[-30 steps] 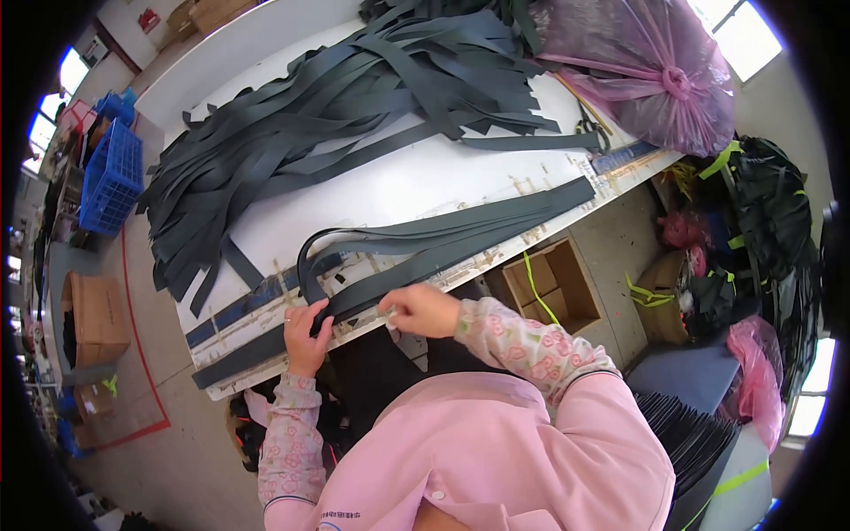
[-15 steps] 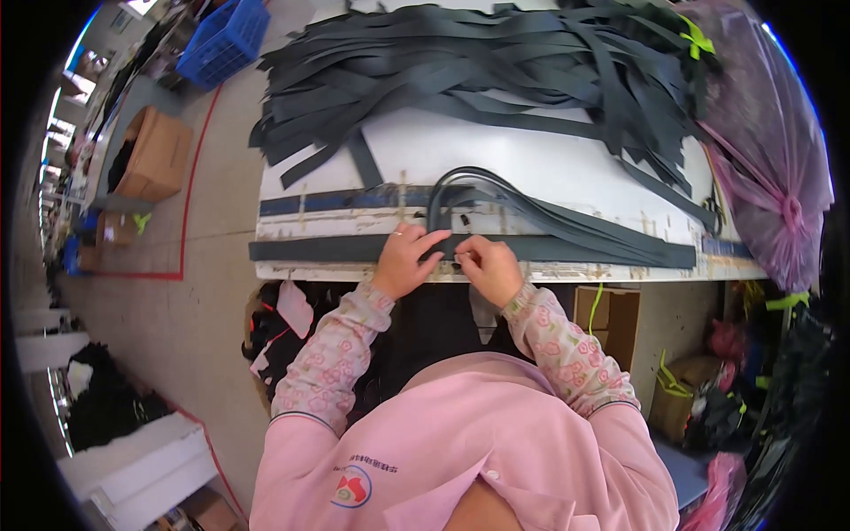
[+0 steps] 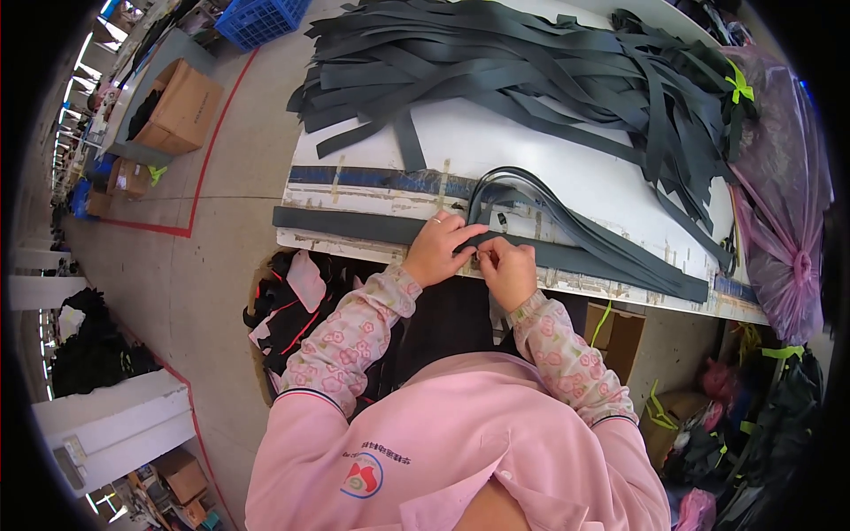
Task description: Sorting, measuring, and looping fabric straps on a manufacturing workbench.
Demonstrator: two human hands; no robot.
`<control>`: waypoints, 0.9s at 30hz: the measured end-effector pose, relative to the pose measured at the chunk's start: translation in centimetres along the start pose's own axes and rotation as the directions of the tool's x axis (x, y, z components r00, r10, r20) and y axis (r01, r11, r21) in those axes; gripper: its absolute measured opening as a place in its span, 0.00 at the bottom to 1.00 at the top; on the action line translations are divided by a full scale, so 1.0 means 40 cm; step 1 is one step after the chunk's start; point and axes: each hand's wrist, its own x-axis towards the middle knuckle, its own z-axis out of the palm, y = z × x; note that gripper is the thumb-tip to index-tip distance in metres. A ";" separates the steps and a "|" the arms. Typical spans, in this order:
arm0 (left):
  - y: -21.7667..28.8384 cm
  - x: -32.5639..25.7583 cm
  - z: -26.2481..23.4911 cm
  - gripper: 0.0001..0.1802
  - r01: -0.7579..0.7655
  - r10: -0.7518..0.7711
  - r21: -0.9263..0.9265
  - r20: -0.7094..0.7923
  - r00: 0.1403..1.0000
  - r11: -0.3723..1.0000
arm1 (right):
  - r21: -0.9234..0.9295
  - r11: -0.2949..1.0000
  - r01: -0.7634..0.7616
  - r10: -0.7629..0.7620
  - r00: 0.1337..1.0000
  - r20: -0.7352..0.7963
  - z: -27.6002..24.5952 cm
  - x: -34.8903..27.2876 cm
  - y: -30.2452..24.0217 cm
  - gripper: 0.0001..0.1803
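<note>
A long flat dark grey strap (image 3: 350, 223) lies along the near edge of a white table. My left hand (image 3: 438, 250) rests on it, fingers stretched out and thumb apart from the index finger, pressing near its middle. Close beside it, my right hand (image 3: 509, 273) is closed in a pinch at the strap's near edge; what the fingertips hold is too small to make out. Just beyond my hands, a bundle of grey straps (image 3: 611, 243) arches up in a loop and trails to the right. A small black piece (image 3: 502, 219) lies inside that loop.
A large heap of grey straps (image 3: 496, 80) covers the table's far part. At the right hangs a pinkish plastic bag (image 3: 788, 203) tied with a knot. Dark fabric (image 3: 301, 301) sits below the table's left end. Leftward are a cardboard box (image 3: 181, 106) and a blue crate (image 3: 261, 19).
My view has turned, so the table appears tilted and shifted to the right. Both hands stay close together at the same part of the strap, with little change in their grip.
</note>
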 end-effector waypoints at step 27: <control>0.006 0.011 0.006 0.29 -0.004 0.003 0.040 0.031 1.000 0.999 | -0.077 0.996 -0.038 0.026 0.988 -0.151 -0.323 -0.120 0.296 0.04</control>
